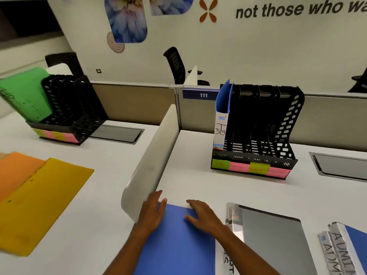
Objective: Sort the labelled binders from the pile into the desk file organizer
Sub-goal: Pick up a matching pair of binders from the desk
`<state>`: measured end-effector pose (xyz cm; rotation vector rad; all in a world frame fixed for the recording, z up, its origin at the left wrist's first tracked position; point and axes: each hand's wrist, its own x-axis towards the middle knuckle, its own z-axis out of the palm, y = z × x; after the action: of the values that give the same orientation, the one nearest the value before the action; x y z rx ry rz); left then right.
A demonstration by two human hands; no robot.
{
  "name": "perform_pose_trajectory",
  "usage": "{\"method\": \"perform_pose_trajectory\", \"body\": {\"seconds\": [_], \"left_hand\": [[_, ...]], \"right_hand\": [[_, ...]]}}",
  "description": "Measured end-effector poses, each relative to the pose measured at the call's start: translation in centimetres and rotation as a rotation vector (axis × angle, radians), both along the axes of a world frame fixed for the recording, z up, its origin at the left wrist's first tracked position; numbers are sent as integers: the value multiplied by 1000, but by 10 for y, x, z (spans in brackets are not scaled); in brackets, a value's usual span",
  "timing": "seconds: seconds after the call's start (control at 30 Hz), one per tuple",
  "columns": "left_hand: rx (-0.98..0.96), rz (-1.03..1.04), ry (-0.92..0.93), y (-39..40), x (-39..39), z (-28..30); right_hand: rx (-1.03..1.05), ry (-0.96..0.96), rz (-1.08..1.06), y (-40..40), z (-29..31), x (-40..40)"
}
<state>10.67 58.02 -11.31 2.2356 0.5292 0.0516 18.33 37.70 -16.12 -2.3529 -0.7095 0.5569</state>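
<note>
Both hands are lying on the blue binder (174,241) at the near edge of the desk (198,187), the left hand (153,211) resting at its far left corner with fingers straight and slightly spread, thumb out toward the top edge, and the right hand (204,213) pressing flat on the cover, fingers relaxed and apart, nothing curled round the binder yet. It is sitting flat, cover up, its spine label running along the right side and only partly readable, so I cannot tell which category it belongs to. Ahead, the black file organizer (258,135) is standing well apart from the hands, with one blue HR binder (222,120) already upright in the leftmost slot and the other slots looking open; coloured sticky labels (250,167) are marking the front lip, too blurred to read. To the right a grey binder (274,239) and the ADMIN-labelled binders (341,249) are waiting. The step looks like picking this blue one up, so the sensible thing is checking the spine first, then gripping both long edges firmly, standing it spine-outward and matching it to the slot label before sliding it in. The white divider panel (155,161) is sitting just beside the left hand, so lifting straight up should be avoiding a knock.
</note>
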Motion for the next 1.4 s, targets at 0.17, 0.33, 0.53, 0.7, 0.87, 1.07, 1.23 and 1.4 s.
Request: {"method": "perform_pose_trajectory", "body": {"seconds": [0.17, 0.33, 0.53, 0.7, 0.87, 1.07, 1.23, 1.4], "left_hand": [[11, -22, 5, 5, -46, -11], [-50, 19, -39, 7, -64, -10], [-71, 5, -35, 10, -62, -9], [-137, 41, -34, 10, -51, -5], [-354, 64, 40, 15, -39, 6], [-571, -68, 146, 17, -35, 24], [-535, -93, -2, 3, -17, 50], [-443, -97, -163, -18, 14, 78]], "right_hand": [[-43, -19, 78, 31, 6, 1], [-101, -45, 65, 51, 7, -3], [-115, 41, 34, 55, 15, -7], [27, 142, -51, 39, 34, 5], [186, 51, -199, 19, 61, 29], [450, -52, -296, -11, 110, 65], [535, -234, -336, -35, 147, 83], [564, -538, -486, -50, 172, 86]]}}
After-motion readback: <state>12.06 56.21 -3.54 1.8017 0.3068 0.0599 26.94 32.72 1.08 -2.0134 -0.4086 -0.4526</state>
